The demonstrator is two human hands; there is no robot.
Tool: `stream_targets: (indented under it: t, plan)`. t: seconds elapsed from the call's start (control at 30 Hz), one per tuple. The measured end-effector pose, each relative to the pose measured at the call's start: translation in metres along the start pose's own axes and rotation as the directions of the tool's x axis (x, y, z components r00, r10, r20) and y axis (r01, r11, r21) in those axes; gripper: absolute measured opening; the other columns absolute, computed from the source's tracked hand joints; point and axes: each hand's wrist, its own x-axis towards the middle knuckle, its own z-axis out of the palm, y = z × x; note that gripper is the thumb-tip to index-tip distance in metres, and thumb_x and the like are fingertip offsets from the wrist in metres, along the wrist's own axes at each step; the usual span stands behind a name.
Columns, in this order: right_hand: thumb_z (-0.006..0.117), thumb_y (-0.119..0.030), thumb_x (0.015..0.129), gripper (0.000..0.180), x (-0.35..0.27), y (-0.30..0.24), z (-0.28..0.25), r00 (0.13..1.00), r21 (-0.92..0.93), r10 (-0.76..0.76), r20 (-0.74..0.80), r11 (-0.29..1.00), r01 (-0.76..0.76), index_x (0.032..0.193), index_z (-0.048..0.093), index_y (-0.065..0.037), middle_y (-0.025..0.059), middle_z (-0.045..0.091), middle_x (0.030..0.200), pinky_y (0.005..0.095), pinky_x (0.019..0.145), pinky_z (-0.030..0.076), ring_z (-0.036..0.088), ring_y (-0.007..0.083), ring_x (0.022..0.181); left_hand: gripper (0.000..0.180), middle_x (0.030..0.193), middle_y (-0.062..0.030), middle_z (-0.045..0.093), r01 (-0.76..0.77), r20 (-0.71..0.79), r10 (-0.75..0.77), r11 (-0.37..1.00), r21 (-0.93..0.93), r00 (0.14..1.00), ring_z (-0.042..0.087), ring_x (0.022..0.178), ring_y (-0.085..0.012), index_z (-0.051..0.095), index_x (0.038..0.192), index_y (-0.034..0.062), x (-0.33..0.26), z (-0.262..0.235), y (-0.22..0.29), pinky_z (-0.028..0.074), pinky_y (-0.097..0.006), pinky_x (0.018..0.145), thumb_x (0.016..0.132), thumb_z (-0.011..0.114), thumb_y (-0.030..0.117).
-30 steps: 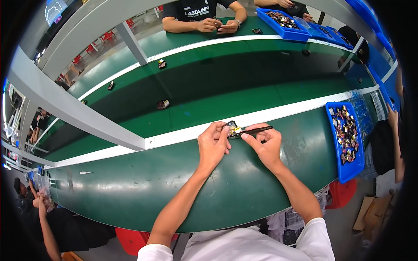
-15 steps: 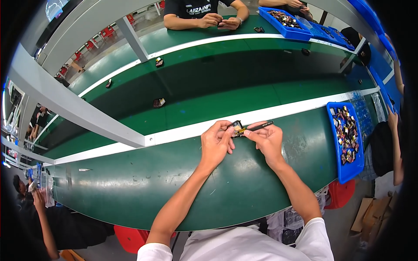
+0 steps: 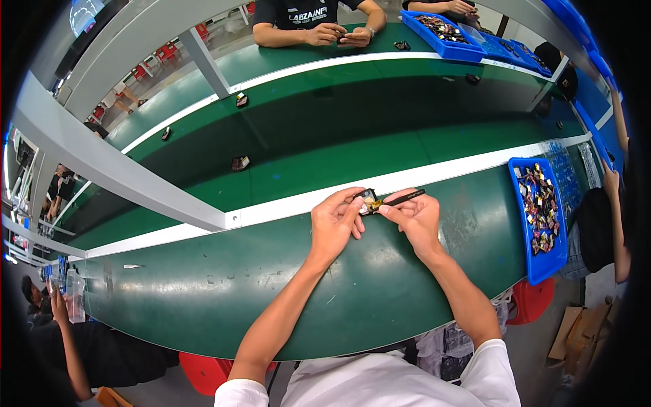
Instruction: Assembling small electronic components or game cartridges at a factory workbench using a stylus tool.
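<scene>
My left hand point(image 3: 333, 224) is closed round the edge of a small black electronic housing point(image 3: 367, 195), holding it up over the green worktop. Pale and yellow-gold parts show inside the housing. In my right hand point(image 3: 417, 220) is a pair of slim black tweezers point(image 3: 405, 197), gripped like a pen and slanting down to the left. Their tip end is at the housing's yellow part, but my fingers partly hide it. Whether the tips pinch anything is too small to tell.
At my right stands a blue tray point(image 3: 531, 270) full of small electronic parts. Beyond the white rail point(image 3: 271, 213), a green conveyor belt point(image 3: 319, 169) carries several small dark devices. A grey post point(image 3: 149, 180) slants in from the left. Across the belt, a co-worker's hands point(image 3: 342, 35) hold something small.
The devices on the belt have shifted a little to the left. My hands stay almost in place, with the tweezers still at the housing.
</scene>
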Motion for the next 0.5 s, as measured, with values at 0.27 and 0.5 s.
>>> stream_targets:
  t: [0.27, 0.5]
  plan:
    - [0.074, 0.012, 0.084, 0.018, -0.001, -0.004, -0.003, 1.000, 0.006, -0.016, 0.009, 1.000, 0.016, 0.098, 0.065, 0.007, 0.0140, 0.073, 0.094, 0.0222, 0.071, 0.055, 0.069, 0.0118, 0.083, 0.029, 0.091, -0.0131, 0.070, 0.071, 0.094, -0.061, 0.992, -0.105, 0.994, 0.066, 0.061, -0.0155, 0.064, 0.123, -0.0075, 0.003, -0.010, 0.002, 0.054, -0.025, 0.049, 0.102, 0.060, 0.012]
    - [0.072, 0.013, 0.084, 0.018, -0.003, -0.004, 0.000, 0.999, 0.070, -0.044, 0.003, 0.997, 0.044, 0.099, 0.065, 0.008, 0.0152, 0.073, 0.095, 0.0231, 0.075, 0.056, 0.070, 0.0138, 0.087, 0.033, 0.098, -0.0152, 0.070, 0.044, 0.161, -0.028, 0.995, -0.093, 0.987, 0.068, 0.066, -0.0179, 0.061, 0.127, -0.0086, 0.004, -0.012, 0.002, 0.055, -0.026, 0.051, 0.103, 0.059, 0.014]
